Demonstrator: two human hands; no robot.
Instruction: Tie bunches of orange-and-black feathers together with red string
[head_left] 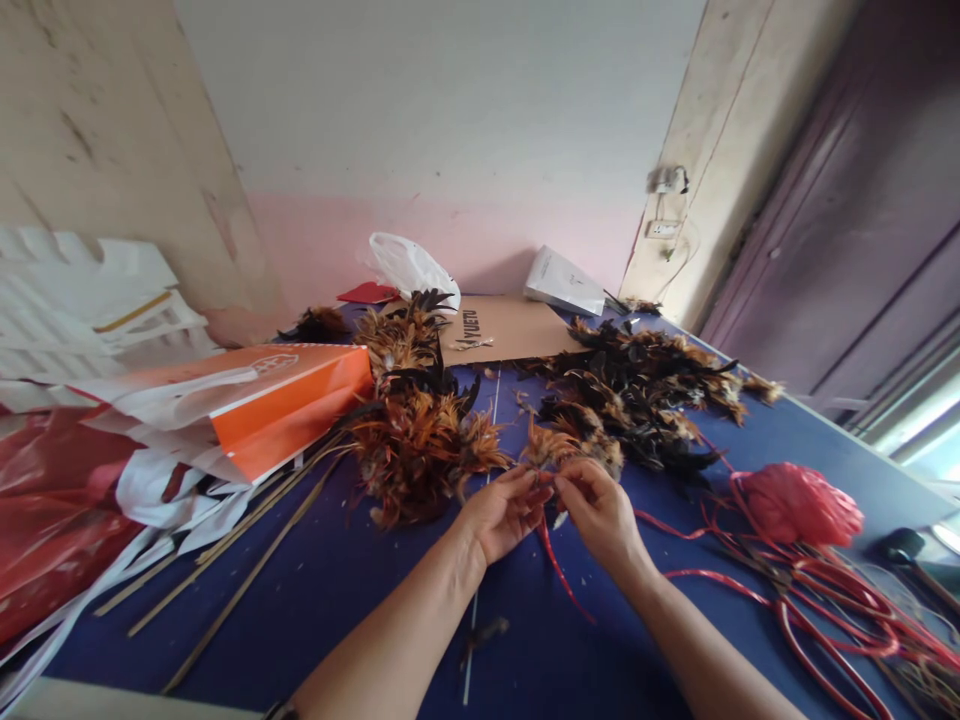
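Note:
Over the middle of the blue table, my left hand (504,515) and my right hand (600,510) meet at the base of a small brown feather bundle (551,443). Both hands pinch it, fingers curled and thumbs close together. A strand of red plastic string (559,570) hangs down between them onto the tabletop. Exactly how the string passes around the quills is hidden by my fingers. Just left of my hands lies a heap of reddish-brown feather bundles (420,450). To the right spreads a pile of darker, black-and-brown feather bundles (645,385).
An orange and white paper bag (292,410) lies left, above several thin sticks (255,580). Flat cardboard (510,335), a white plastic bag (416,265) and a white box (562,282) are at the back. On the right sit a red string ball (799,503) and scissors (832,640).

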